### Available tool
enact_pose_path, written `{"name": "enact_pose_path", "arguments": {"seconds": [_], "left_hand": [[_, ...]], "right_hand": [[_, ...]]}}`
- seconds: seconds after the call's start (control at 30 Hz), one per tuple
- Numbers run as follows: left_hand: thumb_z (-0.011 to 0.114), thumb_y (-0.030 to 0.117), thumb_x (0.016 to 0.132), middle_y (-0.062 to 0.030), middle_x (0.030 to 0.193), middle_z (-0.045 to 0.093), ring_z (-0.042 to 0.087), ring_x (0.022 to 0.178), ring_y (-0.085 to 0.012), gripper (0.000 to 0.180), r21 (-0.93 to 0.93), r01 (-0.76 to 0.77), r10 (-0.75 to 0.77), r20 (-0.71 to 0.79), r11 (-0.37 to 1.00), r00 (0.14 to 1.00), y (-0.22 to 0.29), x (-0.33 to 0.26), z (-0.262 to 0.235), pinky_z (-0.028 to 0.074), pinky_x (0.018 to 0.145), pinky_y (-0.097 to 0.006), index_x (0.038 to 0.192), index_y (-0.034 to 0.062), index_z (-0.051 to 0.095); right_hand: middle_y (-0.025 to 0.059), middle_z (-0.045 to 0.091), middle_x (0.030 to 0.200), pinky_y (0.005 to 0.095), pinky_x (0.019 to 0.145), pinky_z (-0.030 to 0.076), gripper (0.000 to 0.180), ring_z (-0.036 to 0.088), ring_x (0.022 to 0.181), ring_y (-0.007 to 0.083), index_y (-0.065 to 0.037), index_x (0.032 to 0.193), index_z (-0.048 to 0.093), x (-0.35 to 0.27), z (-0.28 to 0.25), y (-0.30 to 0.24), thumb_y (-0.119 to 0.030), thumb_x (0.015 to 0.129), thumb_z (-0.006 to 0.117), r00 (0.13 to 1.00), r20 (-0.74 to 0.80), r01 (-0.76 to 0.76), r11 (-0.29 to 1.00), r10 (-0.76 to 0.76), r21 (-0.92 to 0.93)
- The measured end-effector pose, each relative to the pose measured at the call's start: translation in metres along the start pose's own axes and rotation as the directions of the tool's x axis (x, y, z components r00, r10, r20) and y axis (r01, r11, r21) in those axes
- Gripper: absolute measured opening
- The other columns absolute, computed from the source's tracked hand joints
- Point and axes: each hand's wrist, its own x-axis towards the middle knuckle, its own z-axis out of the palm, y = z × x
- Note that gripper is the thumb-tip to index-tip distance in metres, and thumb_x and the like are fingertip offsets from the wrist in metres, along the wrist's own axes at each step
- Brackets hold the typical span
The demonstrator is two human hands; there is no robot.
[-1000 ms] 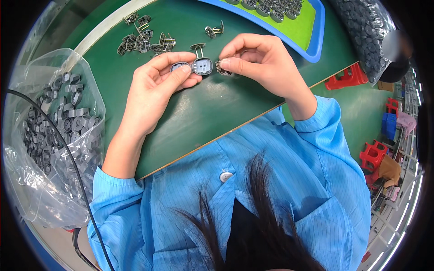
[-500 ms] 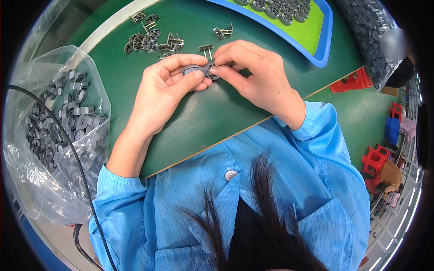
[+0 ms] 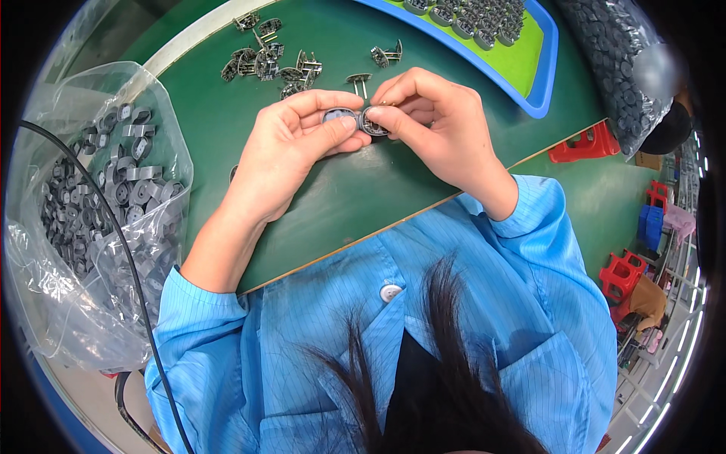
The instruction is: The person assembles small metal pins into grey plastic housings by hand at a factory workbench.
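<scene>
Over the green tabletop (image 3: 333, 197) both of my hands meet at chest height. My left hand (image 3: 291, 147) is closed, with thumb and fingers pinching a grey round plastic housing (image 3: 339, 115). Touching it on the right is a second round grey housing (image 3: 373, 125) with dark circuitry inside its rim. My right hand (image 3: 439, 121) grips this one, thumb and fingertips pressed on a small circuit board at its upper edge, mostly hidden by the fingers. Just beyond the hands, a loose circuit board with two pins (image 3: 359, 79) stands on the table.
Several more pinned circuit boards (image 3: 261, 60) lie in a cluster at the far left. A blue tray with a green base (image 3: 538, 72) holds rows of round parts. On the left, a clear bag (image 3: 170, 132) contains grey housings; a black cable (image 3: 121, 234) crosses it. Another filled bag (image 3: 605, 60) is far right.
The whole view has shifted slightly. The right-hand housing has tilted so its inside shows more, with my right fingertips now at its upper edge. My left hand keeps its pinch.
</scene>
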Motion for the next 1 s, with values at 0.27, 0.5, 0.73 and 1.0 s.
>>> {"name": "enact_pose_path", "arguments": {"seconds": [0.27,0.5,0.73,1.0], "left_hand": [[0.057,0.007,0.091,-0.011,0.098,0.066,0.066,0.087,-0.0135,0.027,0.019,-0.01,0.01,0.031,1.0,0.999,0.0,0.0,-0.003,0.053,0.082,-0.022,0.116,-0.0038,0.055],[0.058,0.005,0.09,-0.012,0.098,0.065,0.066,0.086,-0.0149,0.033,0.027,-0.028,0.029,-0.014,0.999,0.999,0.001,-0.002,0.004,0.054,0.079,-0.023,0.121,-0.0031,0.05],[0.06,-0.001,0.087,-0.016,0.099,0.064,0.066,0.084,-0.0177,0.027,0.026,-0.028,0.029,-0.021,0.999,0.999,0.003,0.001,0.0,0.055,0.077,-0.025,0.112,-0.0055,0.05],[0.059,-0.002,0.086,-0.0088,0.097,0.061,0.062,0.084,-0.0139,0.022,0.221,-0.15,0.155,-0.008,0.964,0.988,-0.003,-0.003,0.008,0.05,0.076,-0.025,0.108,-0.0026,0.057]], "right_hand": [[0.0075,0.065,0.078,0.0263,0.062,0.055,0.015,0.068,0.071,0.016,-0.001,0.084,0.057,-0.002,-0.002,-0.001,-0.007,0.081,0.07,0.896,0.099,0.422,0.763,-0.433,-0.49],[0.0099,0.066,0.078,0.0265,0.067,0.056,0.018,0.069,0.073,0.0171,0.001,0.096,0.061,0.003,-0.017,-0.003,-0.004,0.08,0.069,0.971,0.165,-0.2,0.966,0.173,0.164],[0.0111,0.066,0.084,0.0287,0.067,0.055,0.02,0.067,0.074,0.0216,-0.001,0.097,0.062,-0.014,-0.009,-0.006,0.0,0.078,0.067,0.986,0.059,0.167,0.953,-0.157,-0.253],[0.0079,0.065,0.087,0.031,0.066,0.054,0.017,0.065,0.077,0.0218,-0.008,0.093,0.064,-0.022,-0.053,0.003,-0.005,0.076,0.068,0.914,-0.085,0.336,0.858,-0.396,-0.387]]}}
